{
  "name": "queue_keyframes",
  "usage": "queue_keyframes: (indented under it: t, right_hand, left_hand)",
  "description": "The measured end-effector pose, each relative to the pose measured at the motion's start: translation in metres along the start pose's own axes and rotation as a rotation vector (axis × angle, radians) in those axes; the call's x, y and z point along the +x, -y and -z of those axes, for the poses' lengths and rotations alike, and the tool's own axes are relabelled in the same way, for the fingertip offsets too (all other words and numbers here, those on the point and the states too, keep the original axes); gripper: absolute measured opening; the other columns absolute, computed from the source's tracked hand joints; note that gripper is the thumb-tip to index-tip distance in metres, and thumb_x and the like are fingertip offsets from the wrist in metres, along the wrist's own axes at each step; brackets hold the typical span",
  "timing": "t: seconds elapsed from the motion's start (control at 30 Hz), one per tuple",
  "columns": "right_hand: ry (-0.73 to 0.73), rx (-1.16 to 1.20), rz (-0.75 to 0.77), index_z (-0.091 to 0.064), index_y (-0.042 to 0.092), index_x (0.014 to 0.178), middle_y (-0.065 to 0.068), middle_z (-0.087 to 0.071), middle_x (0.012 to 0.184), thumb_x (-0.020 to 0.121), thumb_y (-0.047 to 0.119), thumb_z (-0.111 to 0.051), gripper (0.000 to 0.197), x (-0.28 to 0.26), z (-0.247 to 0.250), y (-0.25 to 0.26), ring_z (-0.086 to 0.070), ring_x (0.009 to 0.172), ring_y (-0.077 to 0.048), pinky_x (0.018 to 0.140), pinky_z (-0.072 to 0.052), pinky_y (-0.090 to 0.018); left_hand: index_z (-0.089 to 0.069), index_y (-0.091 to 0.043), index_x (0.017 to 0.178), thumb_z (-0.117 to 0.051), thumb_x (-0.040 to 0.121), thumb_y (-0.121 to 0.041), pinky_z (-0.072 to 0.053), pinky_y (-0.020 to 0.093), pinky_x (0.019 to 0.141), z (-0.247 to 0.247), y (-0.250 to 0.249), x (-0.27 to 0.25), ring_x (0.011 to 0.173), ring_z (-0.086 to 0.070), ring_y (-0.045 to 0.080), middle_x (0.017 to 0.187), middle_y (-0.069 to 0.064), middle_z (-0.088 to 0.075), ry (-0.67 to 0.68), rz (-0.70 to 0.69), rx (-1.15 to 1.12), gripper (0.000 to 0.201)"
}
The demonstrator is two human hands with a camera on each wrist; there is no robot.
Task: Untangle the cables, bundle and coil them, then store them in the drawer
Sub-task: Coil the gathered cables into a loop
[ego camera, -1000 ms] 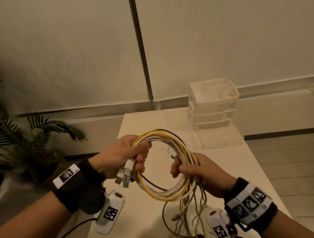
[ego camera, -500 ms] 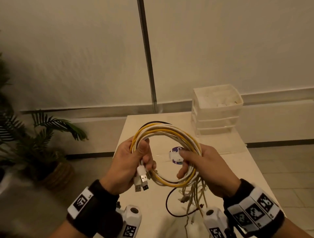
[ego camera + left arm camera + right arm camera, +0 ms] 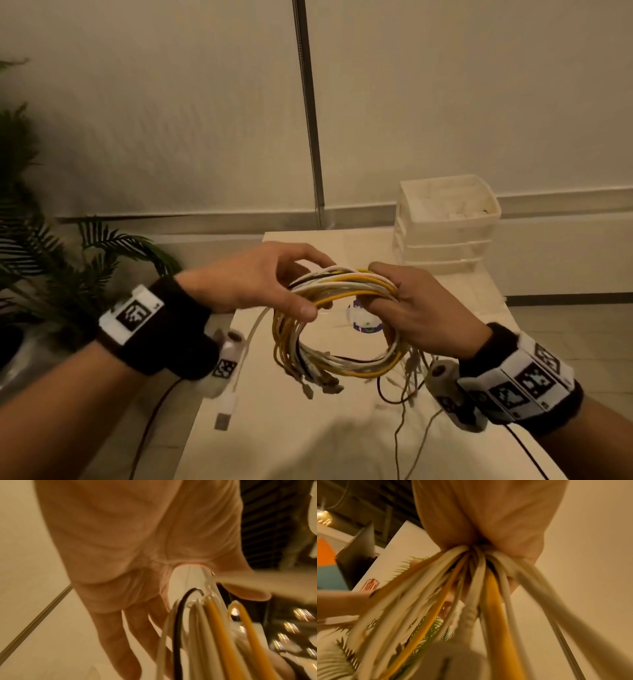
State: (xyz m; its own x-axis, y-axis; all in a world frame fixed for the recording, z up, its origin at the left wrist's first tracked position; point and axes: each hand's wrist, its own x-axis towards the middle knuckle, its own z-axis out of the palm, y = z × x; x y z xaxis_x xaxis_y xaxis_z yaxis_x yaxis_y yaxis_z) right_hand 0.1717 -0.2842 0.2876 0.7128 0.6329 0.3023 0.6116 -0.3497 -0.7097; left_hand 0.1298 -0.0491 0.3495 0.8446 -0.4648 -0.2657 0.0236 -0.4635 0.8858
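A coil of yellow, white and black cables [image 3: 359,368] hangs in the air over the table [image 3: 308,445]. My right hand [image 3: 387,291] grips its right side, with the strands bunched in the fist [image 3: 491,601]. At the coil's top left my left hand [image 3: 310,286] has straight, spread fingers. The strands [image 3: 214,635] pass through the gap between its thumb and fingers. Several plug ends [image 3: 322,383] dangle from the coil's bottom. One white cable with a USB plug [image 3: 222,419] hangs down on the left. The white drawer unit [image 3: 445,233] stands at the table's back right.
A white and purple tape roll [image 3: 366,318] lies on the table under the coil. Loose cable tails [image 3: 411,387] trail onto the table below my right hand. A potted palm [image 3: 68,267] stands on the floor to the left. The wall is close behind the table.
My left hand has released the plug ends it held and now reaches over the coil's top left with spread fingers. The coil has tipped flatter, and its plugs dangle below.
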Motion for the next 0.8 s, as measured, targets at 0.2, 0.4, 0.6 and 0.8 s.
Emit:
queue_keyframes:
  t: [0.2,0.4,0.6,0.8]
  right_hand:
    - [-0.052,0.04,-0.033,-0.053,0.019,0.071,-0.001,-0.057,0.062,0.079,0.03,-0.056,0.014,0.008,0.0,-0.001,-0.055,0.057,-0.014,0.057,-0.05,-0.043]
    - [0.285,0.329,-0.165,-0.052,0.02,0.12,-0.006,-0.067,0.111,0.079,0.026,-0.077,0.048,-0.019,0.019,-0.032,-0.067,0.1,-0.022,0.086,-0.056,-0.042]
    - [0.257,0.424,-0.254,-0.065,0.009,0.094,0.001,-0.072,0.085,0.091,0.018,-0.061,0.01,-0.044,0.019,-0.039,-0.062,0.068,-0.017,0.068,-0.057,-0.034]
    - [0.179,0.454,-0.228,-0.068,0.012,0.099,0.003,-0.07,0.085,0.081,0.009,-0.066,0.018,-0.049,0.045,-0.037,-0.066,0.079,-0.017,0.076,-0.058,-0.037]
  left_hand:
    - [-0.065,-0.006,0.082,-0.077,0.081,-0.025,-0.044,0.028,0.045,-0.034,-0.012,0.029,0.046,-0.049,0.025,0.057,0.01,-0.052,-0.219,0.002,0.151,0.022]
    - [-0.061,-0.014,0.071,-0.068,0.089,-0.02,-0.029,0.02,0.039,-0.02,-0.025,0.027,0.043,-0.034,0.007,0.051,-0.007,-0.041,-0.242,-0.022,0.243,0.02]
    - [-0.065,-0.016,0.075,-0.068,0.088,-0.013,-0.033,0.008,0.045,0.007,-0.052,0.018,0.044,-0.045,-0.001,0.051,-0.016,-0.052,-0.163,-0.091,0.532,0.014]
    - [-0.063,-0.008,0.079,-0.065,0.09,-0.022,-0.034,0.019,0.041,0.014,-0.058,0.012,0.044,-0.039,0.005,0.054,-0.007,-0.047,-0.137,-0.005,0.532,0.018]
